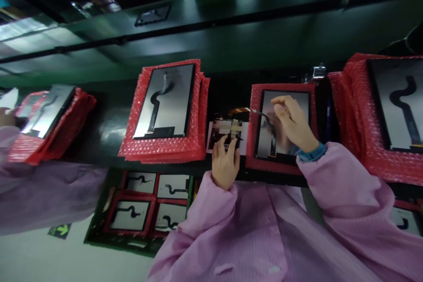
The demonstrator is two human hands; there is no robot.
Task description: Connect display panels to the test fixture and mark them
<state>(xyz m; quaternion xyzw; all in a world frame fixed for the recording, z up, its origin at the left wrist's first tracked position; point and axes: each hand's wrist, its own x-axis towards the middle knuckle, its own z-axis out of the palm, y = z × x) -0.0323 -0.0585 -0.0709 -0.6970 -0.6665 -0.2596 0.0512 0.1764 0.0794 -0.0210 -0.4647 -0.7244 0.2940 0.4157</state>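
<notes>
My left hand (225,164) rests on a small black circuit board (216,134) with tan tape across it, fingers lying apart on its near edge. The board sits on a white base. From it an orange ribbon cable (239,110) reaches right to the dark flex cable (271,130) of a display panel (264,141). That panel lies grey back up on a red bubble-wrap bag (253,161). Above the panel's upper middle hovers my right hand (294,122), thumb and forefinger slightly apart, other fingers loosely curled. Nothing shows between its fingertips.
Left of the board stands a pile of red bubble-wrap bags (165,146) topped by a panel (175,97). Another such pile (358,119) is at right. Below the bench, a green crate (122,242) holds several panels. A co-worker's sleeve (49,194) enters at left.
</notes>
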